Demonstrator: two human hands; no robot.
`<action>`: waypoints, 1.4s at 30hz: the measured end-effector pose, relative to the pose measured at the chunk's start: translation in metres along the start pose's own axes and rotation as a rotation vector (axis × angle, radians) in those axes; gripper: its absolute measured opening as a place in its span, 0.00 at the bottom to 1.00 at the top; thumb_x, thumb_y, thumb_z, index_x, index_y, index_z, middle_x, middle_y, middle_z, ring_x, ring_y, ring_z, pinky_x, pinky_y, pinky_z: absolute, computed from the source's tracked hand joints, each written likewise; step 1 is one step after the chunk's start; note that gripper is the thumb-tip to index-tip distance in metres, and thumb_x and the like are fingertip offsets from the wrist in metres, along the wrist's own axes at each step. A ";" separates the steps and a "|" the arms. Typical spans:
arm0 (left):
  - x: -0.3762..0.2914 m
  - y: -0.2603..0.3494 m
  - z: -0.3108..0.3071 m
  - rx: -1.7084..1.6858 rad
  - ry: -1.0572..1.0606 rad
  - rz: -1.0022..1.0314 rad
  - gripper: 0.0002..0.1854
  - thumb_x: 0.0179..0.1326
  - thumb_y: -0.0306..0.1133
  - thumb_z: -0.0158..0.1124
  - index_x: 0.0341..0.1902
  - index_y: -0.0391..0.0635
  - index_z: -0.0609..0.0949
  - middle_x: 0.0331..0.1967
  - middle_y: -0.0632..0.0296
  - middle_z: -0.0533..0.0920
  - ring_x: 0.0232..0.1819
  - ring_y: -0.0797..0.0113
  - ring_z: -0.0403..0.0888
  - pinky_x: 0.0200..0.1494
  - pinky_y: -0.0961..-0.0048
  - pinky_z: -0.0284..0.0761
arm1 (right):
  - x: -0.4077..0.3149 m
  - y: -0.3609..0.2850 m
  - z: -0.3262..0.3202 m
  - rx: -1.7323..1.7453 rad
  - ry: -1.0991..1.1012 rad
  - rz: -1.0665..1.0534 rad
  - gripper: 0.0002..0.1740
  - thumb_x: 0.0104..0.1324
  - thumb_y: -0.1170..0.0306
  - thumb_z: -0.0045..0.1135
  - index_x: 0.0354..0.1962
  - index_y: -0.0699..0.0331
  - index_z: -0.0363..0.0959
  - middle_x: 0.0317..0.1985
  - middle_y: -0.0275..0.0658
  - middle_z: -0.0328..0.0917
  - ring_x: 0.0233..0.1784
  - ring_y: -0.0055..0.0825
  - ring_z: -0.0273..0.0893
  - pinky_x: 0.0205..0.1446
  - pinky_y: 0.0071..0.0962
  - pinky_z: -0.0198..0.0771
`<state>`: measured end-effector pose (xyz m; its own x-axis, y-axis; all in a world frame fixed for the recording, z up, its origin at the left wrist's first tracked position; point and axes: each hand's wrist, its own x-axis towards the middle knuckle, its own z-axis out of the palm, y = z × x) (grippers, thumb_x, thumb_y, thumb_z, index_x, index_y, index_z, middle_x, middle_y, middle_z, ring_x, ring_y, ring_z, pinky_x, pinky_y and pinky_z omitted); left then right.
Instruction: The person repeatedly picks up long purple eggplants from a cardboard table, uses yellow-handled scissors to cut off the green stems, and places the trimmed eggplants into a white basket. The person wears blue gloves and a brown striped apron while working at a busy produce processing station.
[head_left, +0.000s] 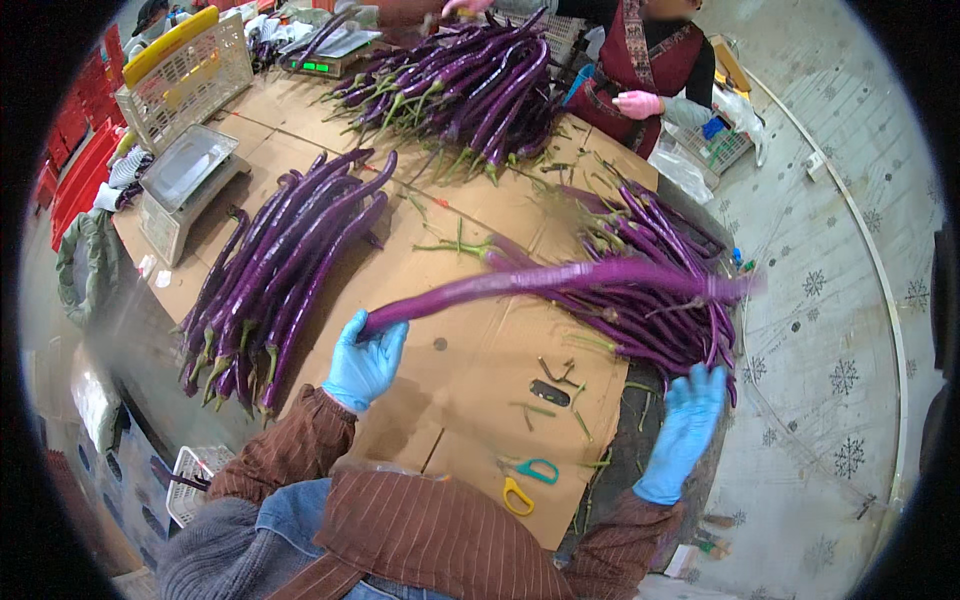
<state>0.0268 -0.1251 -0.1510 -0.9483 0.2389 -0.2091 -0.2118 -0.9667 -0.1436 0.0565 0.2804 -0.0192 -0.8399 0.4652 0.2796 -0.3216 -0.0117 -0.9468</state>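
Observation:
My left hand (366, 360), in a blue glove, grips one end of a long purple eggplant (480, 285). The eggplant stretches to the right above the cardboard-covered table, and its far end is blurred. My right hand (686, 427), also blue-gloved, is by the near edge of the right-hand eggplant pile (637, 322). Its fingers point away from me, with nothing seen held in them; whether they touch the pile is unclear. To the left of my left hand lies a neat bundle of eggplants (277, 277), stem ends mostly towards me.
Scissors with teal and yellow handles (519, 496) lie near my body among cut stems (581, 424). A weighing scale (187, 180) stands at the left, beside a plastic crate (187, 82). Across the table, a person in pink gloves (637, 105) is beside a large eggplant heap (465, 90).

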 end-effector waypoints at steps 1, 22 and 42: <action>0.009 0.001 0.008 -0.053 0.047 0.038 0.23 0.65 0.39 0.58 0.55 0.31 0.74 0.53 0.45 0.78 0.57 0.52 0.77 0.64 0.61 0.73 | -0.008 0.009 0.005 -0.024 -0.064 0.024 0.34 0.70 0.55 0.51 0.68 0.59 0.54 0.56 0.39 0.69 0.49 0.24 0.70 0.55 0.28 0.66; 0.310 0.052 0.159 1.007 -0.202 -0.191 0.36 0.69 0.49 0.53 0.72 0.41 0.57 0.68 0.54 0.66 0.66 0.63 0.66 0.66 0.64 0.64 | -0.056 0.090 -0.020 -0.136 0.172 0.469 0.27 0.67 0.66 0.55 0.62 0.63 0.64 0.43 0.35 0.76 0.41 0.20 0.73 0.50 0.24 0.69; 0.097 -0.056 -0.036 1.404 0.144 -0.154 0.12 0.69 0.29 0.53 0.53 0.43 0.78 0.35 0.67 0.81 0.32 0.78 0.76 0.35 0.81 0.72 | 0.234 0.117 -0.059 -1.533 -0.275 -0.526 0.19 0.59 0.77 0.50 0.49 0.54 0.75 0.51 0.40 0.74 0.50 0.40 0.77 0.51 0.38 0.74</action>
<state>-0.0449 -0.0440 -0.1984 -0.8806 0.2729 -0.3873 -0.4452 -0.1968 0.8736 -0.1517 0.4397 -0.0738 -0.8864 -0.0292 0.4621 -0.0131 0.9992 0.0382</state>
